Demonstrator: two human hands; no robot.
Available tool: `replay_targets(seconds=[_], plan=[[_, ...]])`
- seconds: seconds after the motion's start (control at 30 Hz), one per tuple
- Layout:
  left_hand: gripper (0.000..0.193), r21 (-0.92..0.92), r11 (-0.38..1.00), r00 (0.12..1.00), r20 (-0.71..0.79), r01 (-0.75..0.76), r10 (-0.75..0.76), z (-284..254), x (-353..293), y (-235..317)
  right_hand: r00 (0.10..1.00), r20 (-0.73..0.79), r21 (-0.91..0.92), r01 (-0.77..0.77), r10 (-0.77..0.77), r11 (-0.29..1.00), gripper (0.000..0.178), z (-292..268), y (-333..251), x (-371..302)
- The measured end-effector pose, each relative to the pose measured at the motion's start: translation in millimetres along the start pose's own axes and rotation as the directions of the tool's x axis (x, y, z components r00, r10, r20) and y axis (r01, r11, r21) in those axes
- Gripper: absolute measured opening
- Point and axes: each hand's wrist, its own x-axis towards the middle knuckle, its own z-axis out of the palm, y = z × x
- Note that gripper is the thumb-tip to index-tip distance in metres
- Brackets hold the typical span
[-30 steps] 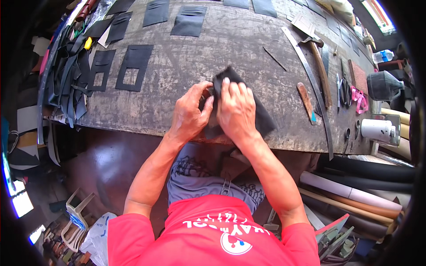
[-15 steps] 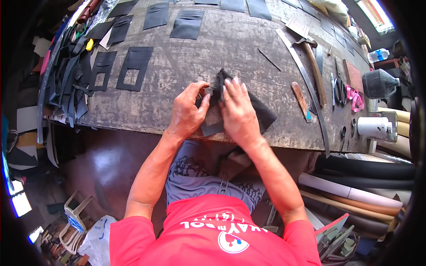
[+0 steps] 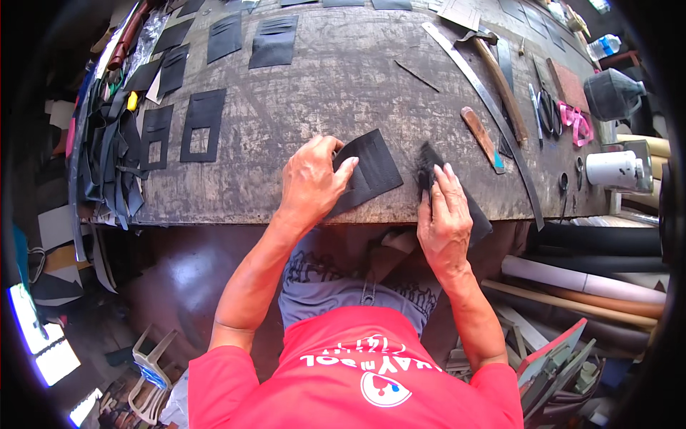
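Black leather piece (image 3: 371, 168): flat on the worn workbench (image 3: 336, 86) near its front edge, angled; earlier both hands were bunched together over one dark bundle, now the work is split in two.
Left hand (image 3: 311, 179): fingers spread flat, pressing the piece down; nothing gripped.
Right hand (image 3: 443, 214): has moved apart to the right, fingers laid over a second black piece (image 3: 429, 161) that overhangs the bench edge; whether it pinches it I cannot tell.
Cut-outs: black rectangular frames (image 3: 204, 125) well to the left, unchanged.
Containers: white cylindrical can (image 3: 611, 169) at the right edge; clear bottle (image 3: 606, 46) with blue cap far right.
Tools: long metal ruler (image 3: 493, 107), pink-handled scissors (image 3: 575, 121).
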Motion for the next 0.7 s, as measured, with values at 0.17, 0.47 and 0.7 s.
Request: replay_targets(seconds=[0.17, 0.47, 0.7], plan=[[0.018, -0.015, 1.0, 1.0, 0.004, -0.022, 0.022, 6, -1, 5, 0.975, 0.138, 0.175, 0.152, -0.177, 0.973, 0.056, 23, -34, 5], [0.031, -0.156, 0.976, 0.966, 0.232, 0.15, -0.111, -16, 8, -1, 0.973, 0.174, 0.154, 0.123, -0.149, 0.98, 0.053, 24, -33, 7], [0.028, -0.23, 0.969, 0.978, 0.203, 0.089, -0.042, -12, 10, -7, 0.967, 0.169, 0.135, 0.171, -0.192, 0.976, 0.054, 24, -36, 9]])
